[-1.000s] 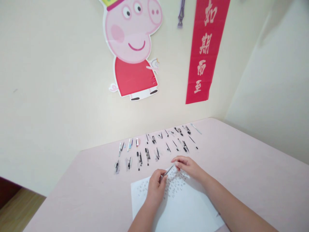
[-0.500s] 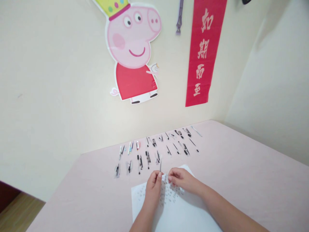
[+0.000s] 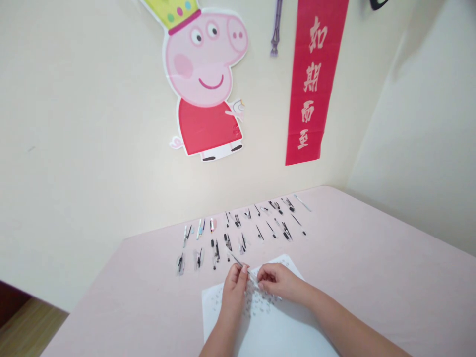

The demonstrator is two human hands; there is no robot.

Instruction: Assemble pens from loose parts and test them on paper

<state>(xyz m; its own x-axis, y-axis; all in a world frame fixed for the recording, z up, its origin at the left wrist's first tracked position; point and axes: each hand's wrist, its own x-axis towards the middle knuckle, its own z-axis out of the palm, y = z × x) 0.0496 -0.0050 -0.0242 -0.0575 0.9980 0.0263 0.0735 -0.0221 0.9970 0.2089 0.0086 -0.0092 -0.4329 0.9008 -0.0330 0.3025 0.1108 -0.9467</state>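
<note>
My left hand (image 3: 234,285) is closed, thumb and fingers pinching a thin grey pen-like rod (image 3: 235,258). The rod slants from upper left down towards the right hand. Close beside it, my right hand (image 3: 277,281) has its fingers curled together at the rod's lower end; what lies between those fingertips is hidden. Both hands are above a white sheet of paper (image 3: 282,329). Many small grey bits or marks (image 3: 256,307) are scattered over its upper part, too small to name.
Behind the paper, two rows of pen parts (image 3: 215,253), some in clear wrapping, lie across the pink table (image 3: 372,267). A light-coloured pen (image 3: 303,202) is at the far right end. The wall (image 3: 111,148) rises behind the table's back edge.
The rod has tilted from nearly upright to leaning left, its lower end now towards the right hand. My right hand has shifted slightly down and left, with its fingers more curled.
</note>
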